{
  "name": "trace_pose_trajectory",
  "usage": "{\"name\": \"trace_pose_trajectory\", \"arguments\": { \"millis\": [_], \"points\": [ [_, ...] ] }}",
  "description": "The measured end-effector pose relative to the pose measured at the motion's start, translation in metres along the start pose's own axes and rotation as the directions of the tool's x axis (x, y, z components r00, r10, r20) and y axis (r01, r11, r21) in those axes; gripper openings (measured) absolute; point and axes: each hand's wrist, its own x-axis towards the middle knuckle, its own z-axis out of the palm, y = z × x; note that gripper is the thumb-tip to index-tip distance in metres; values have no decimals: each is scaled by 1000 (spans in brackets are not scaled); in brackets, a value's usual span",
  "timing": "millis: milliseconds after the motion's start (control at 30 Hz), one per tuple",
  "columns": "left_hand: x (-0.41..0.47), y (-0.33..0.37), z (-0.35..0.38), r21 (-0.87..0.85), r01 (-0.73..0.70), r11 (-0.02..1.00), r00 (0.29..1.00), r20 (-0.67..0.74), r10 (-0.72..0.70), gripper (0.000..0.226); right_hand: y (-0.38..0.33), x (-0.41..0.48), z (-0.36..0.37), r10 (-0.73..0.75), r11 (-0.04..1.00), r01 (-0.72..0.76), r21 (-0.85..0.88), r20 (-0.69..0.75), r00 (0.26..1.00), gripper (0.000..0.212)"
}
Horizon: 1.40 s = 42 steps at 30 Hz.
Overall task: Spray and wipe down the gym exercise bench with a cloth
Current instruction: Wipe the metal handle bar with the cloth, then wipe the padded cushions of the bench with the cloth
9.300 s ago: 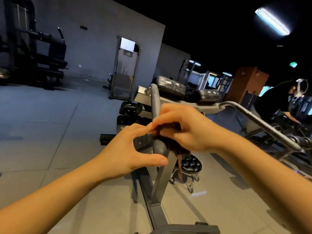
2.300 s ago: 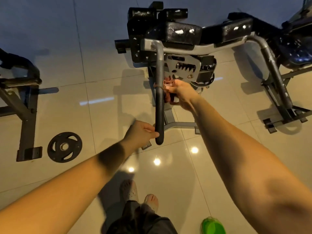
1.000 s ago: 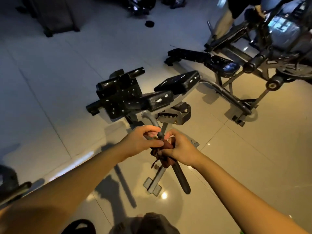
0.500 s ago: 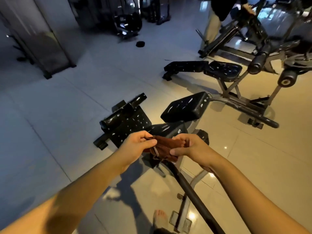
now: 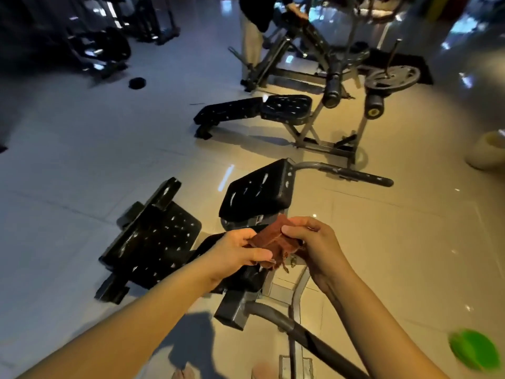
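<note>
A reddish-brown cloth (image 5: 273, 240) is held between both hands above the exercise bench. My left hand (image 5: 235, 255) pinches its left edge and my right hand (image 5: 314, 247) grips its right side. The bench has black pads speckled with droplets: a wide pad (image 5: 155, 236) at left and a smaller pad (image 5: 257, 194) just beyond the hands. Its grey frame and dark handle bar (image 5: 308, 337) run toward me under my right forearm. A second handle (image 5: 355, 176) sticks out to the right.
Another black bench (image 5: 254, 110) stands further back, with a weight machine and plate (image 5: 390, 76) behind it. A person (image 5: 254, 28) stands at that machine. A green object (image 5: 474, 350) lies at lower right, a small black disc (image 5: 137, 82) on the tiled floor.
The cloth has come off the handle bar and is now lifted between both hands over the pads. My view has swung up and forward along the bench.
</note>
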Motion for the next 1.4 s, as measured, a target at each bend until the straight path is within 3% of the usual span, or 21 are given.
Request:
{"name": "trace_pose_trajectory", "arguments": {
  "millis": [133, 267, 400, 633, 767, 867, 967, 1133, 1233, 1400],
  "points": [
    [13, 6, -9, 103, -42, 994, 992, 126, 29, 30, 5, -16, 10, -8, 996, 26, 84, -200, 980, 17],
    [16, 10, -15, 156, -131, 979, 984, 141, 109, 24, 17, -30, 28, 78, 945, 51, 322, -375, 924, 22],
    [20, 1, -13, 178, -166, 970, 980, 137, 143, 22, 30, -44, 48, 152, 918, 24, 397, -404, 902, 24],
    [26, -7, -40, 470, -291, 834, 948, 260, 185, 31, 41, -50, 37, -19, 990, 90, 108, -525, 851, 19],
    [32, -4, -71, 714, -348, 607, 937, 259, 233, 49, 47, -53, 0, -124, 991, 85, -100, -500, 857, 19],
    [46, -8, -79, 839, -339, 425, 938, 265, 225, 83, 57, -46, -10, -140, 969, 36, -245, -422, 896, 21],
    [62, -17, -72, 885, -332, 326, 943, 299, 148, 117, 64, -29, -1, -165, 937, 54, -344, -302, 939, 28],
    [84, -18, -64, 924, -352, 146, 936, 351, 36, 143, 81, 13, 13, -205, 850, 50, -524, -241, 949, 20],
    [90, -17, -60, 906, -419, 56, 907, 420, -11, 146, 88, 21, 17, -194, 848, 28, -529, -260, 946, 17],
    [95, -17, -51, 878, -478, 30, 878, 479, -9, 141, 92, 21, 27, -205, 781, 11, -624, -240, 949, 15]
  ]
}}
